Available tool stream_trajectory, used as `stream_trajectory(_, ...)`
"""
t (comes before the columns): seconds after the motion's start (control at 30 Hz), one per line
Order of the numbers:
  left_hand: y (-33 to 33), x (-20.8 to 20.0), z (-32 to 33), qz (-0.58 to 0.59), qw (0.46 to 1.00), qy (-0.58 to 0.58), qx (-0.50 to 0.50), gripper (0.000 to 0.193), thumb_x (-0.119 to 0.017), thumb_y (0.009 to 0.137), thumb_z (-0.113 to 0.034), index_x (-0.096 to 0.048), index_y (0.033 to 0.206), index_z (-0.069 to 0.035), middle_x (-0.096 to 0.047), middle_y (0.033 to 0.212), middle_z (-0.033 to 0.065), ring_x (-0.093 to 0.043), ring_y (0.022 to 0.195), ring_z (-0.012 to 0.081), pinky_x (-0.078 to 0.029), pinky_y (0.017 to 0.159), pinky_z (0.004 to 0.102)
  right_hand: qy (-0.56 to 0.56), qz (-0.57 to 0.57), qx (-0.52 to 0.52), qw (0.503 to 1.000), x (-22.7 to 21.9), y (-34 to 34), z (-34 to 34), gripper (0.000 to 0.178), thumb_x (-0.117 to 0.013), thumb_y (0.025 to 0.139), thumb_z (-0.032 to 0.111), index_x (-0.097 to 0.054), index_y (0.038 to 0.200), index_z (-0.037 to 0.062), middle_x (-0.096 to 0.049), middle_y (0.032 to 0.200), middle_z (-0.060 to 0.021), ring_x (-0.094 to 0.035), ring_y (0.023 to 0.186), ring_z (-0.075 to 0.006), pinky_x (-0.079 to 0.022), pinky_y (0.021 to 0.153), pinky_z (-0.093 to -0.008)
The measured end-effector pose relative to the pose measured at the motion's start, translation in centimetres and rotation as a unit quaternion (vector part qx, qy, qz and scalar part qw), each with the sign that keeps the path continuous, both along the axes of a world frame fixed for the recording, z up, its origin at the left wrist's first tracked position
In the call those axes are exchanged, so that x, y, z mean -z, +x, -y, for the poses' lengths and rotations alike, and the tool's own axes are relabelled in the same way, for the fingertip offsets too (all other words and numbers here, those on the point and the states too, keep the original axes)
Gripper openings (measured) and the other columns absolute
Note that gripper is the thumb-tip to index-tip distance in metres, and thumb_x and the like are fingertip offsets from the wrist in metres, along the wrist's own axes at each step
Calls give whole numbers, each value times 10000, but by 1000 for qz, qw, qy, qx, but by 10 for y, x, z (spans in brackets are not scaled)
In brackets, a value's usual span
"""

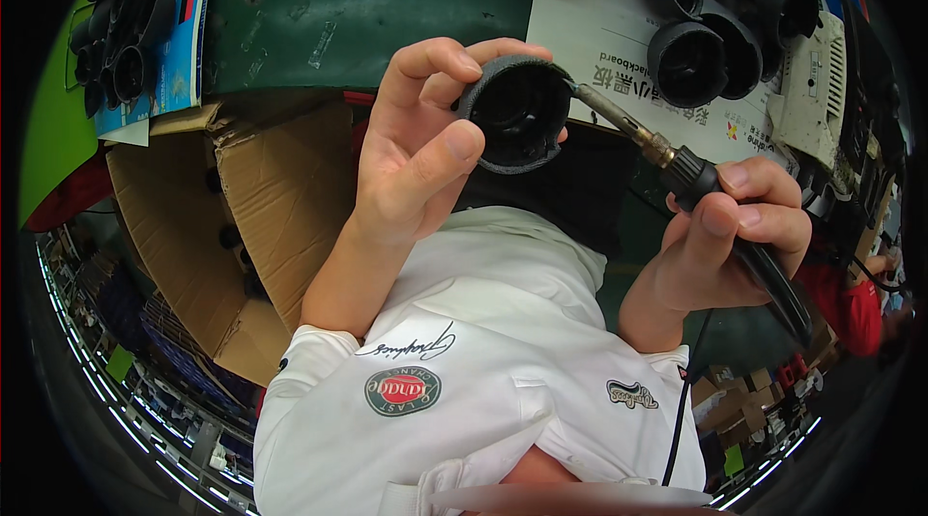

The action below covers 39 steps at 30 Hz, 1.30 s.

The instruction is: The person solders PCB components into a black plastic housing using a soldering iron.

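Between the thumb and fingers of my left hand [416, 134] is a round black fabric-covered cup [520, 115], its hollow side turned toward me. My right hand [720, 236] grips a soldering iron [691, 178] by its black handle. The metal tip of the iron meets or nearly meets the cup's right rim; whether it touches I cannot tell. Both hands are raised in front of my white shirt, near the table's edge. Some left fingertips are hidden behind the cup.
Several similar black cups [686, 62] stand on a white printed sheet at the upper right, beside a pale vented device [814, 81]. More cups [126, 71] lie at the upper left. An open cardboard box [280, 197] sits below the green table [377, 4]. A person in red [855, 313] is at right.
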<state>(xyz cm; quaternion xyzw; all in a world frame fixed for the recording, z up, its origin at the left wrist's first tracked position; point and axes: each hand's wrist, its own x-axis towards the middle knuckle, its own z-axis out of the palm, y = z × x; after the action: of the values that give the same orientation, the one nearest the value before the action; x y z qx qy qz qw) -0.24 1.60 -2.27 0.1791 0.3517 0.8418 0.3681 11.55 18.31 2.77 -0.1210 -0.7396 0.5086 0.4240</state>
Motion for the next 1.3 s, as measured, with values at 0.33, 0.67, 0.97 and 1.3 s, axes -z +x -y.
stream_trajectory(0.33, 2, 1, -1, -6, 1000, -4, -11, 370, -566, 875, -198, -382, 1193, -155, -335, 1312, 312, -551, 1035, 406, -495, 854, 509, -32, 10, 22, 999, 0, 0, 8, 323, -792, 714, 97, -488, 824, 111, -581, 815, -103, -554, 653, -118, -465, 581, -205)
stream_trajectory(0.67, 3, 2, -1, -18, 1000, -3, -16, 376, -572, 871, -206, -376, 1188, -153, -337, 1306, 317, -557, 1018, 413, -500, 844, 501, -67, 17, 30, 997, 0, 2, 11, 313, -778, 727, 84, -481, 819, 115, -578, 818, -99, -560, 677, -121, -471, 600, -209)
stream_trajectory(0.97, 5, 3, -3, -10, 1000, 2, -25, 369, -569, 878, -216, -366, 1181, -158, -333, 1316, 301, -543, 1047, 397, -497, 856, 506, -110, 3, 34, 993, -1, 0, 14, 307, -764, 740, 70, -472, 826, 107, -574, 822, -111, -557, 655, -121, -483, 573, -208)
stream_trajectory(1.3, 4, -4, 1, 26, 999, 6, -34, 398, -544, 901, -279, -348, 1215, -132, -337, 1317, 295, -573, 991, 405, -528, 811, 446, -170, -85, -11, 982, 5, 3, 0, 421, -770, 739, 260, -453, 938, 68, -491, 961, -109, -605, 668, -168, -542, 533, -250)
